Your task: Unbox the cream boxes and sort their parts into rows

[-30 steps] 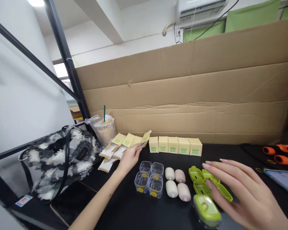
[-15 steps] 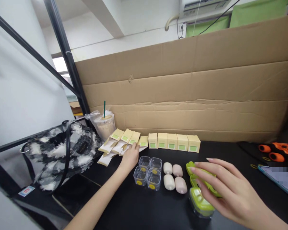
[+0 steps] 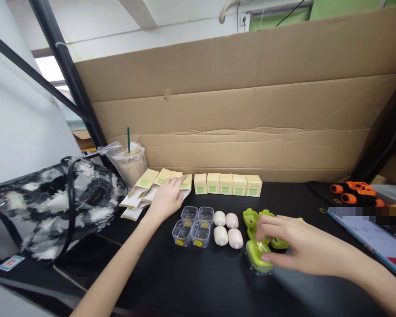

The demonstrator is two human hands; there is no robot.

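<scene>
On the black counter (image 3: 191, 281) two bare hands are at work. The left hand (image 3: 166, 200) is laid palm-down on a fanned heap of flattened cream cartons (image 3: 145, 187), its fingers (image 3: 180, 181) pressed loosely together and resting on the topmost flap; whether a carton is actually pinched cannot be told. The right hand (image 3: 292, 244) is curled over a cluster of green lids (image 3: 254, 218), and its fingers (image 3: 267, 224) and thumb are closed around a green-lidded clear case (image 3: 258, 257) that lies at the near edge of that cluster, touching the counter. Just to the left lie four pale oval sponges (image 3: 227, 229) and, beside them, four clear square cups (image 3: 193, 224); behind these a row of five assembled cream boxes (image 3: 227, 184) is lined up against the cardboard wall (image 3: 251, 110). A lidded iced drink (image 3: 130, 165) with a green straw stands just behind the carton heap, beside a black-and-white bag (image 3: 53, 202). It is judged that the heap could be pushed back into the drink and the cup tipped if the left hand slid rearward. The loose green lids could also be scattered, or the sponges knocked, if the case were dragged sideways rather than lifted clear.
</scene>
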